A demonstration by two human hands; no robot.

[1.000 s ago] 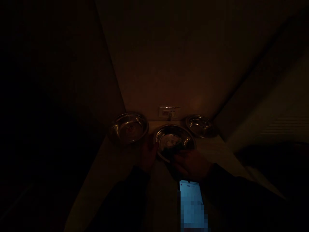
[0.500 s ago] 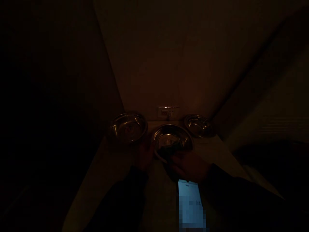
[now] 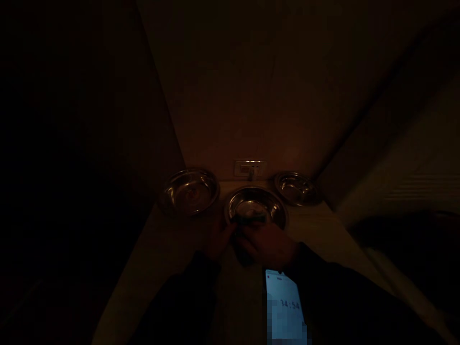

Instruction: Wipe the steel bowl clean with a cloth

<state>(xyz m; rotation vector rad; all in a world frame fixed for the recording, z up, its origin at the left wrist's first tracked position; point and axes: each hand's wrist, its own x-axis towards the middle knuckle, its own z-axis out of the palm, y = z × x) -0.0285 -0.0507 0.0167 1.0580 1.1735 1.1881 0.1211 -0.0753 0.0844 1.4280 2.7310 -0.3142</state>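
Observation:
The light is very dim. A shiny metal bowl (image 3: 252, 191) stands in the middle of the table, close to the wall. At its near left edge is my left hand (image 3: 216, 239), its thumb against the rim and its fingers only faintly visible. My right hand (image 3: 269, 243) is closed on a dark cloth (image 3: 247, 220) at the bowl's near rim. Part of that cloth lies over the inside of the bowl, and another part hangs down outside, below my fingers.
To the left stands a second metal bowl (image 3: 190, 191), and to the right a third metal bowl (image 3: 296, 188). A wall socket (image 3: 250, 168) with a plug is behind them. A lit phone (image 3: 285, 306) lies near my right forearm on the table (image 3: 143, 268).
My right hand has moved left and slightly back along the near rim with the cloth, closer to my left hand. Digits now show on the phone screen.

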